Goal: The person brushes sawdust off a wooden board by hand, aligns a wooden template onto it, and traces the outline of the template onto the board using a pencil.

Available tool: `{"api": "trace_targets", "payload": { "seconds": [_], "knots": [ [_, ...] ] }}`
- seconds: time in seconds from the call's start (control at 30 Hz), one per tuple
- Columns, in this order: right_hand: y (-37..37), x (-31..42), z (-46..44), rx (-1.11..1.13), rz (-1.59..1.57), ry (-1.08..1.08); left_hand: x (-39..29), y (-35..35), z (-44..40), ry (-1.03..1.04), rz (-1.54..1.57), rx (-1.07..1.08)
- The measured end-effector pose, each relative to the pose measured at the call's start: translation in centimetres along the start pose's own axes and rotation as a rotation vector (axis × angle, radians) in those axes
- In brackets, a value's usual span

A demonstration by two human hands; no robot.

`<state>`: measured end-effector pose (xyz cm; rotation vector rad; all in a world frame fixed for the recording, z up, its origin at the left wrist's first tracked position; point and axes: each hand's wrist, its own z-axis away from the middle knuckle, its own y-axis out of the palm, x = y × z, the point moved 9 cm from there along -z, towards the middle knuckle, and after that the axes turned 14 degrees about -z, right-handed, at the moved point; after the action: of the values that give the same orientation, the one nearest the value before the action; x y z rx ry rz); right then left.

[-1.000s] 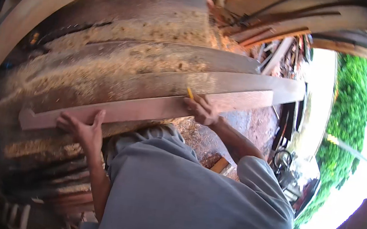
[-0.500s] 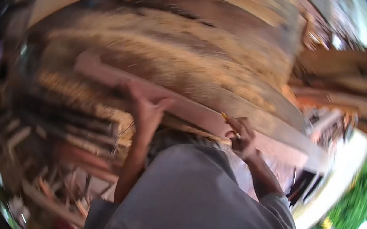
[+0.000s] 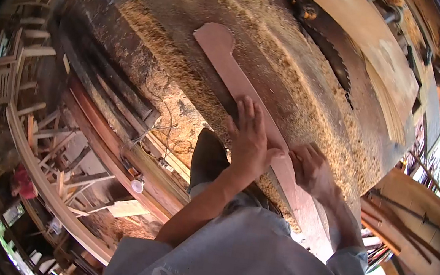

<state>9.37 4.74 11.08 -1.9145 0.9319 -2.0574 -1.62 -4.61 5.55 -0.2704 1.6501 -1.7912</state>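
Note:
A long reddish wooden piece (image 3: 260, 106) with a rounded, hooked end lies on a dark board strewn with sawdust (image 3: 302, 104). My left hand (image 3: 250, 141) rests on its near edge around the middle, fingers extended and thumb spread. Farther down the piece, my right hand (image 3: 313, 169) is at the opposite edge with its fingers bent and pressed together. Whatever those fingers hold, if anything, is hidden; the yellow pencil cannot be made out.
A toothed saw blade (image 3: 333, 58) lies beyond the sawdust, beside a curved pale board (image 3: 365, 23). Stacked beams (image 3: 113, 146) and a small light bulb (image 3: 137, 186) are at the left. Wooden frames (image 3: 33, 79) stand farther left, and a person in red (image 3: 24, 183) is partly visible.
The view has swung, so the wooden piece now runs from upper middle to lower right. The yellow pencil seen in my right hand earlier no longer shows. The saw blade has come into clear view.

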Motion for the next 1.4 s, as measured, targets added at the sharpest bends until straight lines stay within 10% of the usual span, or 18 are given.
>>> {"api": "trace_targets", "payload": {
  "seconds": [0.33,0.7,1.07,1.4],
  "knots": [
    [5.9,-0.4,-24.9,0.109,-0.009,-0.341,0.2,-0.1,0.1,-0.067,0.107,0.093],
    [5.7,-0.3,-25.3,0.094,0.005,-0.296,0.3,0.0,-0.1,-0.038,0.115,0.103],
    [0.7,0.2,-3.4,0.111,-0.061,-0.065,0.0,-0.2,-0.2,0.022,0.005,0.098],
    [4.7,1.3,-22.5,-0.158,-0.033,-0.270,0.2,1.3,0.3,0.025,-0.063,0.053]
  ]
}}
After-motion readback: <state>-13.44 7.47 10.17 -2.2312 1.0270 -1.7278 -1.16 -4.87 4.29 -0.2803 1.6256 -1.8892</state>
